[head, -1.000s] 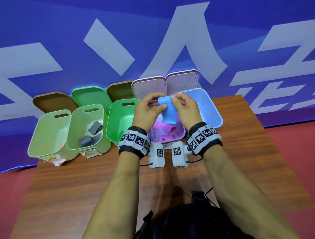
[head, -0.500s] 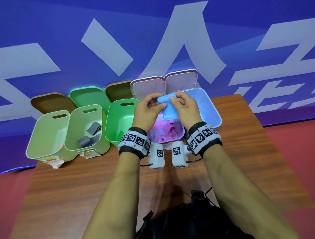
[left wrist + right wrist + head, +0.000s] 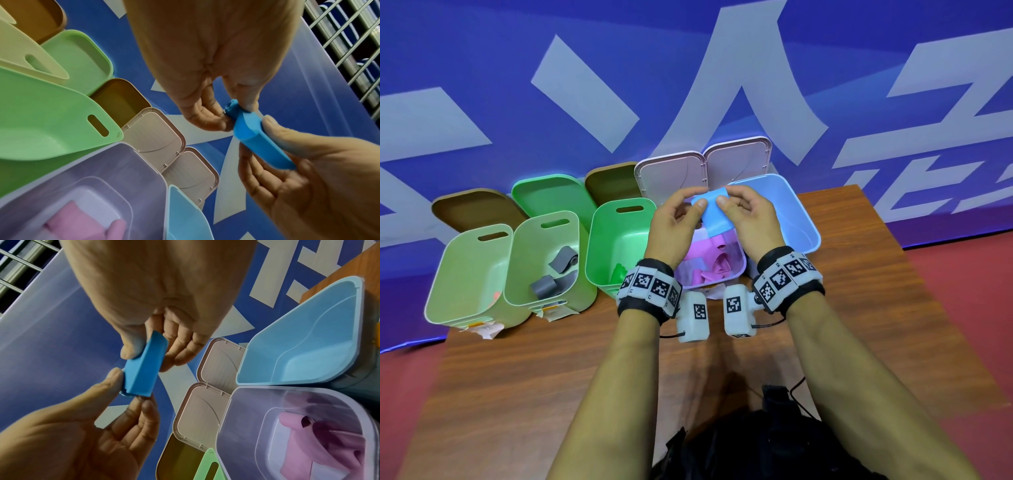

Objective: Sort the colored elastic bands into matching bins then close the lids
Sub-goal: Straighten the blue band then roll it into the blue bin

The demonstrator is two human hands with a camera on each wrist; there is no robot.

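blue bin (image 3: 806, 219) w/ lid up, right of purple bin (image 3: 736, 270). step: sorting blue band (image 3: 711, 216), pinched by left hand (image 3: 674, 228) + right hand (image 3: 748, 219) above purple bin. next prob: shift right, drop in blue bin.

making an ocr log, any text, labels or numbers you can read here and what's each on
No readable words or numbers.
Backdrop: large white strokes, cropped, not legible.
Wristbands: square black-and-white code markers, no text.
Paper labels under the bins: too small and blurred to read.
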